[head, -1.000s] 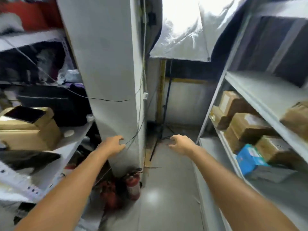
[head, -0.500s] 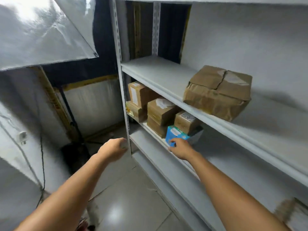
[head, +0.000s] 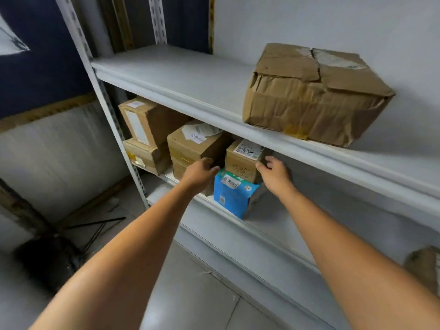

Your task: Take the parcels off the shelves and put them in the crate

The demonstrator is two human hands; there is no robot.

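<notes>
A small brown parcel [head: 241, 164] with a white label lies on a blue parcel [head: 232, 196] on the middle shelf [head: 273, 232]. My left hand [head: 198, 175] curls its fingers against the small parcel's left side. My right hand [head: 276, 173] cups its right side, thumb on the front corner. Left of them stand further brown parcels: a middle stack [head: 190, 145] and a corner stack [head: 146, 125]. A large crumpled brown parcel [head: 314, 96] sits on the upper shelf [head: 171, 91]. No crate is in view.
The rack's white upright [head: 114, 132] stands left of the parcels. Black stand legs [head: 95, 226] and a dark bundle [head: 47, 263] lie on the grey floor at the left. Another brown parcel [head: 426, 270] shows at the right edge, lower down.
I have turned from the aisle to the right-hand rack and come closer. My right hand rose from the blue parcel to the small brown one; my left hand reached in to its other side.
</notes>
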